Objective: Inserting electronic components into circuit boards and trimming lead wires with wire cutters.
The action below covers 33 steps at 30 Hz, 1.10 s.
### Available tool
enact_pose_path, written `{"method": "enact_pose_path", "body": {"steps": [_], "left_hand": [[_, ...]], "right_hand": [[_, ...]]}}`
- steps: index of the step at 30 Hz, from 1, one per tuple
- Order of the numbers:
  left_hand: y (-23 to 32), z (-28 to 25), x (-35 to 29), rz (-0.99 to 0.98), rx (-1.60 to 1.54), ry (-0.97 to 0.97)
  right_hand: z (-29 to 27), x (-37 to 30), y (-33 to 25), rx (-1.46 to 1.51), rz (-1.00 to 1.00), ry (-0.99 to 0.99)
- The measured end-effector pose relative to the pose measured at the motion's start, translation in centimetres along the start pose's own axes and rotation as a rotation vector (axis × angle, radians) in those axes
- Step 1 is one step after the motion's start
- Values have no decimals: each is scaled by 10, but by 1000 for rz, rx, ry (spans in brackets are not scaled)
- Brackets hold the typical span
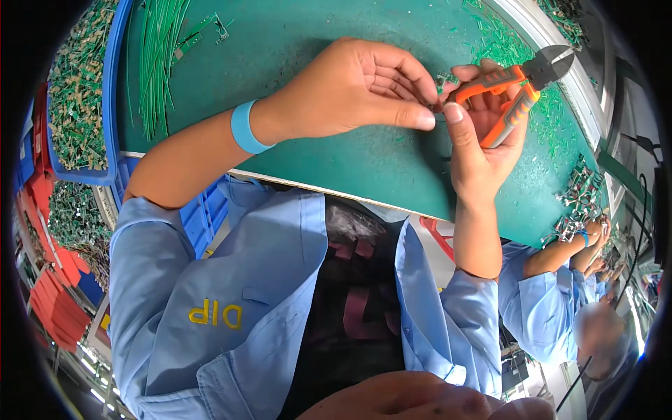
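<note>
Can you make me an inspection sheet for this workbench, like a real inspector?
Surface: green tabletop, bare in the middle.
Job's things: orange-handled cutters; small green board piece between the hands.
Clutter: long green strips upper left; green scraps on the right.
Hands: right hand holds the cutters; left hand is by the board piece, grip unclear.
Cables: thin black cable, far right.
Surroundings: blue bin left; co-worker's sleeve right.
</note>
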<state>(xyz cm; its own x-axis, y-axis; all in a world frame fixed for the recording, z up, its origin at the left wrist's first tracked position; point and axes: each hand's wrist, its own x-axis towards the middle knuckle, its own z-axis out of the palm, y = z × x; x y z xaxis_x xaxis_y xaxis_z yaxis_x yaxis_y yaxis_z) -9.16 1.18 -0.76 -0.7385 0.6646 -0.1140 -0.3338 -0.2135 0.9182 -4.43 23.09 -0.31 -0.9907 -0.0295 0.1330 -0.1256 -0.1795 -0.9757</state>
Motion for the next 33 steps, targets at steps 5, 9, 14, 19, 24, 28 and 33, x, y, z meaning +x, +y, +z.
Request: {"method": "enact_pose_path", "body": {"steps": [5,9,14,19,24,28,33], "left_hand": [[1,-8,4,37,-60,81],[3,-14,5,113,-160,177],[11,-11,6,138,-143,201],[-13,-9,16,417,-109,259],[-18,-15,20,488,-223,115],[8,-17,16,227,-88,219],[12,-15,13,148,-216,257]], "right_hand": [[-9,-5,7,-182,-44,20],[-9,-10,5,-540,-14,-45],[-3,-8,2,-748,-82,-34],[-3,-7,5,-831,-176,-104],[-5,-7,5,-823,-154,-76],[-6,-6,5,-817,-151,-85],[-6,-7,5,-755,-113,-54]]}}
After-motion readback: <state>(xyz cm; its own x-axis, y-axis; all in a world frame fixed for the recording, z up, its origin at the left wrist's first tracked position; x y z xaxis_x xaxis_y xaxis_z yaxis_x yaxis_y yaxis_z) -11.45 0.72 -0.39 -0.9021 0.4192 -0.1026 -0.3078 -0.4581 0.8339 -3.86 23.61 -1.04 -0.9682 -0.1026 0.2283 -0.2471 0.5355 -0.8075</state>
